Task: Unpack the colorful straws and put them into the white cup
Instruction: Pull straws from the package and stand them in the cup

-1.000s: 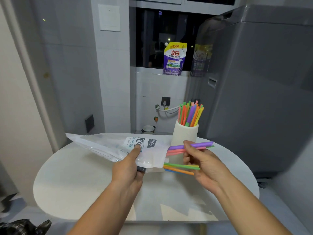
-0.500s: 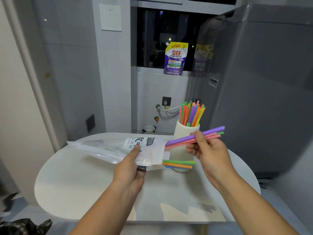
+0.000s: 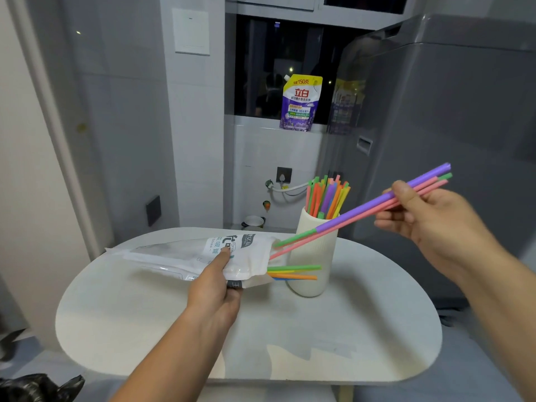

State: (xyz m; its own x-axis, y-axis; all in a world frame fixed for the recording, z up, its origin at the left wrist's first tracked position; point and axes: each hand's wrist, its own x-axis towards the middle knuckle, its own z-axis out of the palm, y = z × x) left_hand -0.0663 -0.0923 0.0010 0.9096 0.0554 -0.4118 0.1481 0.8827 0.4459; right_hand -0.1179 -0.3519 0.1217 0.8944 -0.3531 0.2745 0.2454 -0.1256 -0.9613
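Observation:
My left hand [image 3: 216, 288] grips a white plastic straw package [image 3: 200, 256] above the white round table [image 3: 145, 323]. Green, orange and blue straws [image 3: 294, 272] stick out of the package's open right end. My right hand [image 3: 426, 219] pinches a small bunch of purple, pink and green straws [image 3: 356, 214], held slanted; their lower ends still reach the package mouth. Behind them stands the ribbed white cup [image 3: 311, 271], with several colorful straws [image 3: 326, 198] upright in it.
A grey washing machine [image 3: 435, 126] rises close on the right behind the table. A purple detergent pouch [image 3: 300, 103] stands on the window sill. A black bag [image 3: 34, 387] lies at the lower left by the table edge.
My right hand has pulled the purple, pink and green straws up and to the right, almost out of the package. My left hand and the package have stayed nearly still.

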